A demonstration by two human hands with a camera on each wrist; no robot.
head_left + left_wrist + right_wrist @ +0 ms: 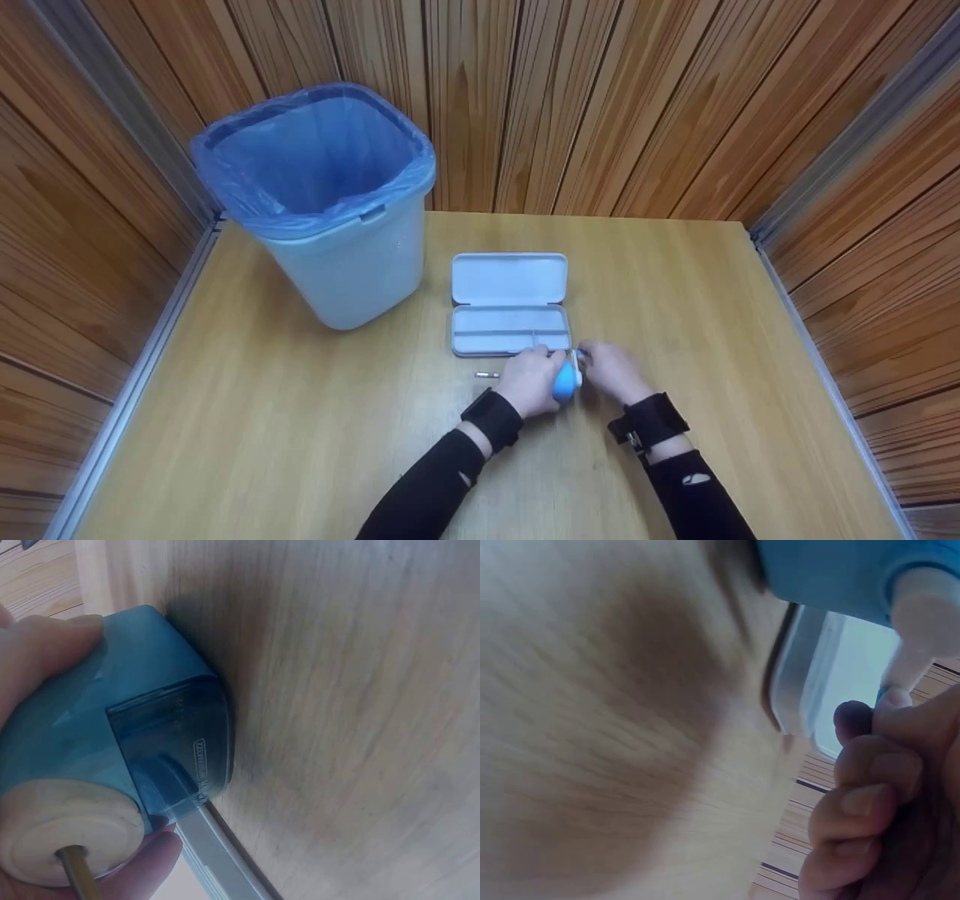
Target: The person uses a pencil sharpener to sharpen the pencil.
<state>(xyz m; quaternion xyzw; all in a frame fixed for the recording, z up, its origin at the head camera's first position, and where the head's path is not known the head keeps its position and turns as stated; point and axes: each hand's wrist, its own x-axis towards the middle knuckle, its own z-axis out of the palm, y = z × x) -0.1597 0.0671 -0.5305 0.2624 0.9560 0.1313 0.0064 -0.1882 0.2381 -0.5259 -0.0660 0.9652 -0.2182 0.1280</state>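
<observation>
Both our forearms reach in from the bottom of the head view, angled toward each other, black sleeves (pixel 427 484) and black wrist straps (pixel 493 420) on. Hands meet just in front of the right front corner of an open pale case (pixel 510 320).

Sharpener (pixel 127 705): blue body, darker see-through window with raised lettering we can't read, round cream face with a hole. A dull brown, pencil-like rod (pixel 79 874) sits in that hole. White crank (pixel 926 619) with a blue hub on the opposite end. Unit is between our two hands, low at the table (pixel 300 427); we can't tell if its base is in full contact.

Left hand (pixel 529 381): wrapped round the sharpener body, thumb along one side, a finger on the other. A short metallic end pokes out left of it; can't confirm it's the same rod.

Right hand (pixel 613 373): thumb and forefinger pinching the crank's end, remaining fingers curled in.
</observation>
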